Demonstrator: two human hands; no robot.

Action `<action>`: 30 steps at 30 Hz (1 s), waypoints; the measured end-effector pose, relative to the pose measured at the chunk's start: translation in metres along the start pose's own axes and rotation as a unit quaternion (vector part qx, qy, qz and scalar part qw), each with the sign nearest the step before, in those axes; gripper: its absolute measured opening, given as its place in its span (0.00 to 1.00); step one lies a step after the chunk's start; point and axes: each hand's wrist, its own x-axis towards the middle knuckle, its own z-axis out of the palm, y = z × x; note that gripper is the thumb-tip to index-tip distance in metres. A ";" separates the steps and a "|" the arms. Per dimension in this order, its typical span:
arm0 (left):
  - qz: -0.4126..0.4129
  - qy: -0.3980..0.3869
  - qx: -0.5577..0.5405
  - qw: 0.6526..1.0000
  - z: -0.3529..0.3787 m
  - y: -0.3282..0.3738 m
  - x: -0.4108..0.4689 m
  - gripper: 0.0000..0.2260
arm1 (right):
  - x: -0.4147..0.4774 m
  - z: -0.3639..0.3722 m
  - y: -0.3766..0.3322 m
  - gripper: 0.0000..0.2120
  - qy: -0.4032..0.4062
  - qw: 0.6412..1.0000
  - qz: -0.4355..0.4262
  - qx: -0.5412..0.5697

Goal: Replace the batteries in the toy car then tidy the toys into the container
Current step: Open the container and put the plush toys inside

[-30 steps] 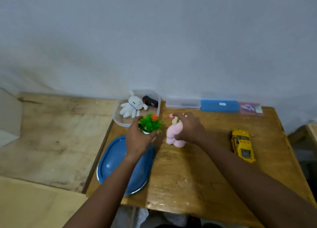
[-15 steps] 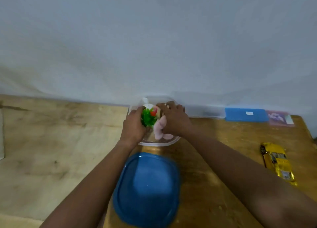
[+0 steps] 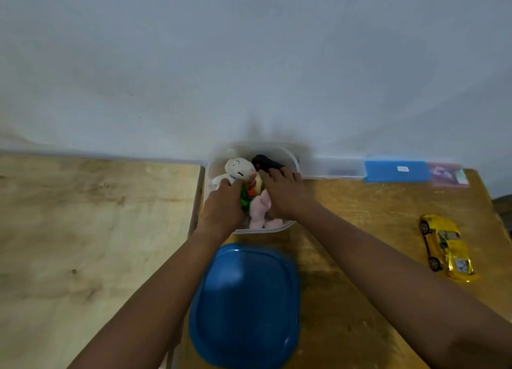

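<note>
Lid (image 3: 243, 307) nearest, flat on table (image 3: 360, 216). Car (image 3: 446, 246) at right, well apart from container (image 3: 263, 231). Both hands inside container: left hand (image 3: 221, 208) curled round plant (image 3: 244, 201); right hand (image 3: 285, 196) curled over pink plush (image 3: 259, 210), fingertips touching remote (image 3: 266, 163). Rabbit (image 3: 239, 169) far left inside. Blue case (image 3: 396, 171) at wall.

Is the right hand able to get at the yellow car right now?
Likely yes: the car lies alone on bare table to that side, nothing between. The right hand only needs to leave the container.
</note>
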 end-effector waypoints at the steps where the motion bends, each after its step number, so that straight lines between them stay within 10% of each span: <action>1: 0.000 0.006 0.004 1.000 -0.002 0.001 -0.002 0.25 | -0.003 -0.001 -0.001 0.50 0.002 1.000 0.002 0.000; 6: -0.001 0.094 -0.049 0.994 -0.014 0.016 -0.032 0.29 | -0.038 0.000 -0.002 0.38 0.078 0.981 0.029 0.173; 11: -0.036 0.252 -0.200 0.946 0.000 0.028 -0.094 0.23 | -0.112 0.038 -0.015 0.18 0.283 0.864 0.170 0.381; 20: -0.324 0.098 -0.206 0.918 0.060 0.016 -0.196 0.30 | -0.211 0.130 -0.027 0.20 0.125 0.874 0.230 0.409; 30: -0.391 0.125 -0.328 0.851 0.063 0.022 -0.235 0.33 | -0.234 0.121 -0.030 0.05 0.049 0.855 0.207 0.473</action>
